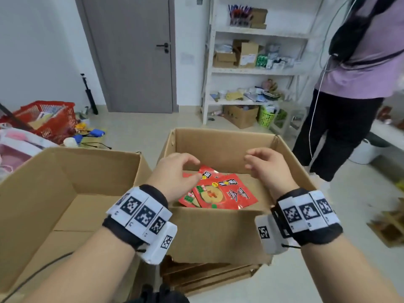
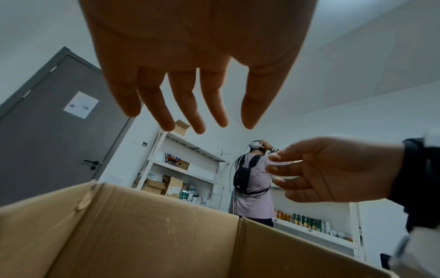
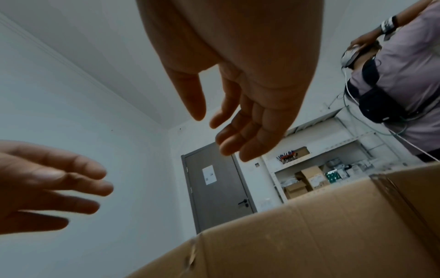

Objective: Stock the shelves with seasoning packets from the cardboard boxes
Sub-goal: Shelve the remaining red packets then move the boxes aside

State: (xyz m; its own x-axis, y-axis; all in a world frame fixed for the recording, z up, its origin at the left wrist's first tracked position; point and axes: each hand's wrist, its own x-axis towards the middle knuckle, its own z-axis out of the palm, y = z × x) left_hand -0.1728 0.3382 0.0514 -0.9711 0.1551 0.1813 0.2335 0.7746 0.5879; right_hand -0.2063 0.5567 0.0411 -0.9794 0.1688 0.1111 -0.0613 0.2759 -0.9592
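- Left hand (image 1: 175, 171) hovering over the right cardboard box (image 1: 218, 147), fingers (image 2: 197, 105) spread and relaxed, gripping nothing.
- Right hand (image 1: 265, 166) hovering alongside, fingers (image 3: 228, 120) loosely curled, gripping nothing.
- Two red seasoning packets (image 1: 223, 191) lying overlapped on the box floor.
- Second cardboard box (image 1: 65, 193) sitting to the left.
- One white shelf unit (image 1: 253, 68) standing behind.

Head cam looks steeply down, close over the open cardboard box (image 1: 220, 147). Both wrist cams sit low inside it, tilted up past the fingers; all three catch the grey door (image 1: 131, 53) and white shelves (image 1: 258, 71).
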